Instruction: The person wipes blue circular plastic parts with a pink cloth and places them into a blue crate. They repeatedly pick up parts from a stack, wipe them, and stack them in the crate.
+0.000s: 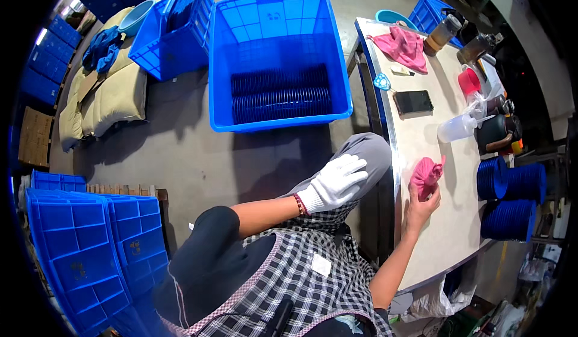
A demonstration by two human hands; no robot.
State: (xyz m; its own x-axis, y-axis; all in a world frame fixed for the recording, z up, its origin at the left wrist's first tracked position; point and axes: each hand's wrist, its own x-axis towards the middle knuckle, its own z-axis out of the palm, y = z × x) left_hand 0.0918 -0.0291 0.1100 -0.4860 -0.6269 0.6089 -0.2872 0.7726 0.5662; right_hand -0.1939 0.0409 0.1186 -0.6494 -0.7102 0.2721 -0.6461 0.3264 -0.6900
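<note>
Items I cannot fully read: right hand [421, 207], its palm and fingertips hidden against the pink cloth bundle [426, 175]; blue disc stacks [510, 199] at the table [442, 240] edge, too fine to count; bottles [475, 46] at the far end, dark and blurred; stacked blue crates [84, 240], cut off at the picture's rim.

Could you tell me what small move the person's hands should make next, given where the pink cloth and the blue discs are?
Probably the gloved left hand, resting idle on the grey trouser knee, should reach across for a disc from the stacks of round blue plastic discs at the table's far edge. The bare right hand already grips the bunched pink cloth on the pale tabletop, with no disc beside it.
</note>
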